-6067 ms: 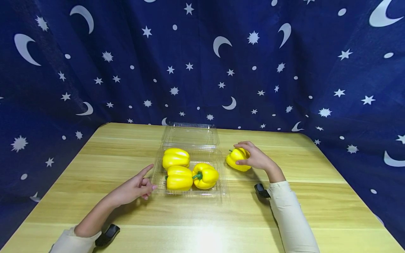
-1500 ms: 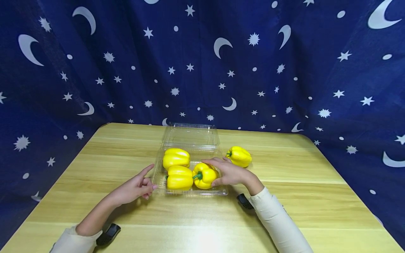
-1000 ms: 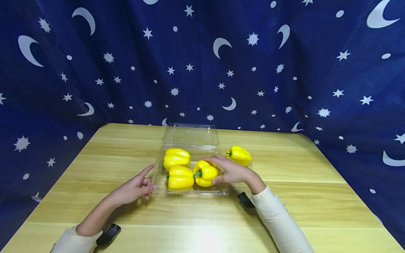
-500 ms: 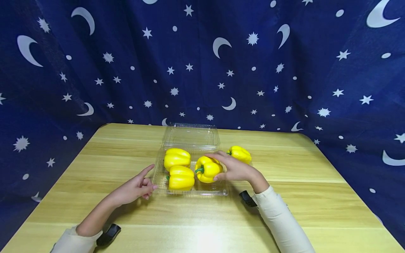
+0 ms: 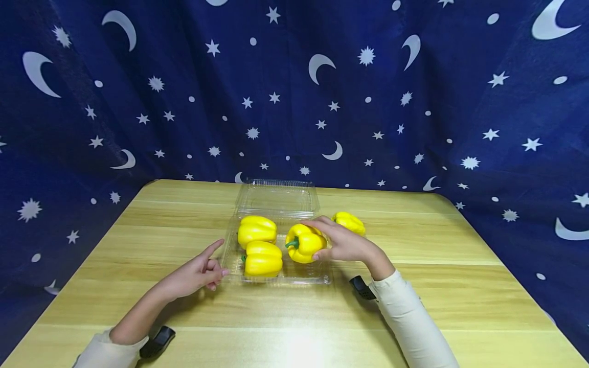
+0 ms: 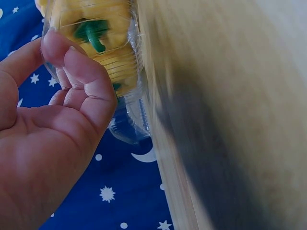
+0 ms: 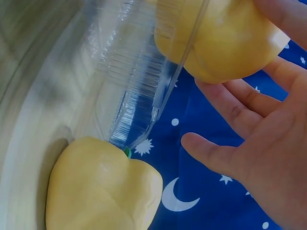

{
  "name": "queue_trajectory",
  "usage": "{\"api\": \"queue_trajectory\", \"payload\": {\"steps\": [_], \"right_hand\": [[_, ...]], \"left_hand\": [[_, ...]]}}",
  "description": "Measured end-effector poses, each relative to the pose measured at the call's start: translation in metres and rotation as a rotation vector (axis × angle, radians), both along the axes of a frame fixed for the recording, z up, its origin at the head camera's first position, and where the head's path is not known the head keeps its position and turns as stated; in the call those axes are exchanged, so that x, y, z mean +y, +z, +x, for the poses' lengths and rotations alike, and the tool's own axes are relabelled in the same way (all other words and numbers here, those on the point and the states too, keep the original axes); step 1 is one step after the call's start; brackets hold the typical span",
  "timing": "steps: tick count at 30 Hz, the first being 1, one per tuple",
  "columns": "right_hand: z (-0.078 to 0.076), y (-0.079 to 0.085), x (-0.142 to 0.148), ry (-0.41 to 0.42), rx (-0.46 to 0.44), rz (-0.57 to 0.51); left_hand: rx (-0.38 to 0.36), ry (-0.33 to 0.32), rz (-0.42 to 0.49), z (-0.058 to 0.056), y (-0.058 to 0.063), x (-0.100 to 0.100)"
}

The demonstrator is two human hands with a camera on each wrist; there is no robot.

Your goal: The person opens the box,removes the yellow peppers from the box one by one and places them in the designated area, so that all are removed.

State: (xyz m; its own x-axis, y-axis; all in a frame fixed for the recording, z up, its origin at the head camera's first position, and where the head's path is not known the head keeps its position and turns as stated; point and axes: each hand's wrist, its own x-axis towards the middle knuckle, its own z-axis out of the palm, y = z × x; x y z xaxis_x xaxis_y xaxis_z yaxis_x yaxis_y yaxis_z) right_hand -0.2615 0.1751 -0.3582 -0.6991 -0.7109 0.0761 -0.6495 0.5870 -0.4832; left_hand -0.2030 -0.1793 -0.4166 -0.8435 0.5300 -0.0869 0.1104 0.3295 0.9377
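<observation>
My right hand [image 5: 345, 241] grips a yellow bell pepper [image 5: 306, 244] from its right side, fingers behind and thumb in front. Its green stem faces left. It hangs over the right half of a clear plastic clamshell container [image 5: 313, 280]. Two more yellow bell peppers, a rear one [image 5: 256, 230] and a front one [image 5: 263, 259], lie in the left half. My left hand [image 5: 195, 273] is beside the container's left edge, index finger straight and the others loosely bent. In the left wrist view, fingertips [image 6: 55, 45] overlap the clear wall; whether they touch cannot be told.
Another yellow bell pepper [image 5: 348, 222] lies on the wooden table [image 5: 442, 255], right of the container and partly behind my right hand. The container's lid [image 5: 278, 197] lies folded back toward a dark blue curtain [image 5: 221, 76] with moons and stars.
My right hand first let go of the pepper outside, then reached into the container and took hold of the front-right pepper. It has raised that pepper back and slightly right. My left hand stays put.
</observation>
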Motion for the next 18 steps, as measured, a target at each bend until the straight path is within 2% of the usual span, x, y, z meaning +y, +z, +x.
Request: {"api": "queue_trajectory", "payload": {"steps": [11,18], "right_hand": [[0.0001,0.0028,0.0037,-0.023,0.015,-0.034],[0.0004,0.0063,0.0088,-0.024,0.071,-0.049]], "left_hand": [[0.014,-0.005,-0.002,-0.0003,-0.0002,-0.0001],[-0.002,-0.003,-0.004,0.0006,0.0004,-0.0005]]}}
